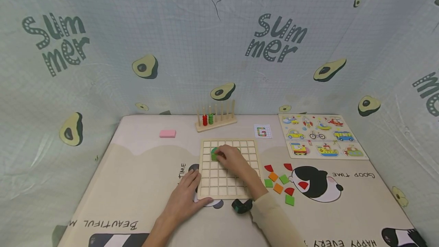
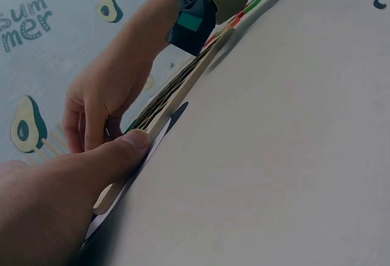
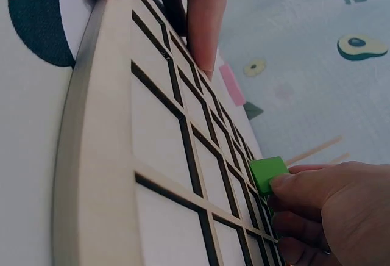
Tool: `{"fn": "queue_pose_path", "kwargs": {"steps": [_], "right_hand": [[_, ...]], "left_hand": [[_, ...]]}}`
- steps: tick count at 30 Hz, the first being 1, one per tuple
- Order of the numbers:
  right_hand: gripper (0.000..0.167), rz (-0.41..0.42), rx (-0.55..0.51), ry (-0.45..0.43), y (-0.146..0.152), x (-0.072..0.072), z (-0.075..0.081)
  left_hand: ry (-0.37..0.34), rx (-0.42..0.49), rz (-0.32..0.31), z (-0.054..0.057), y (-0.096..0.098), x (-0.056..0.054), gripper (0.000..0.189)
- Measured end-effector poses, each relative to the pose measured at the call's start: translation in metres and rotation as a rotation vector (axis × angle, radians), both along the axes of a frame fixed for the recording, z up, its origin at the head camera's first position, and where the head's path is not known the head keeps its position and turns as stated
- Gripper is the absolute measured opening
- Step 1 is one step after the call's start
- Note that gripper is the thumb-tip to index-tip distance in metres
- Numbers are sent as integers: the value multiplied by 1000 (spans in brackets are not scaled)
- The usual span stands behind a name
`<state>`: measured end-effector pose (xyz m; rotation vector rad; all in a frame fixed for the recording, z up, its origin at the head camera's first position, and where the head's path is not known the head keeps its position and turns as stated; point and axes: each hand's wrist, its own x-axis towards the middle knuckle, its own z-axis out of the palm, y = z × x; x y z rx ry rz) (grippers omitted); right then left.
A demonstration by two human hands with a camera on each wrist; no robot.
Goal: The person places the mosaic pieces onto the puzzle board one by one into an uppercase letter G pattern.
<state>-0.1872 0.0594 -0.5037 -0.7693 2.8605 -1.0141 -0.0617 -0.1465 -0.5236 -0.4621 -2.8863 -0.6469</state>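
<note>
The head view looks forward and down from above the near side of the table, far enough back to include the curtain behind. The left wrist view sits low, close behind the left hand, and faces along the edge of the board toward the right hand and dark wrist device, which the head view also shows. The right wrist view is very near the board, steeply tilted, looking across its grid toward the green block. It shares the pink block with the head view; the board and both hands appear in all three.
</note>
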Motion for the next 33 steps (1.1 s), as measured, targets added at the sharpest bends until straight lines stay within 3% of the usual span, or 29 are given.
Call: {"fn": "queue_pose_path", "kwargs": {"steps": [22, 33], "right_hand": [[23, 28, 79, 101, 1, 0, -3], [21, 36, 80, 79, 1, 2, -1]], "left_hand": [[-8, -13, 4, 1, 1, 0, 89], [-13, -19, 3, 1, 1, 0, 89]]}}
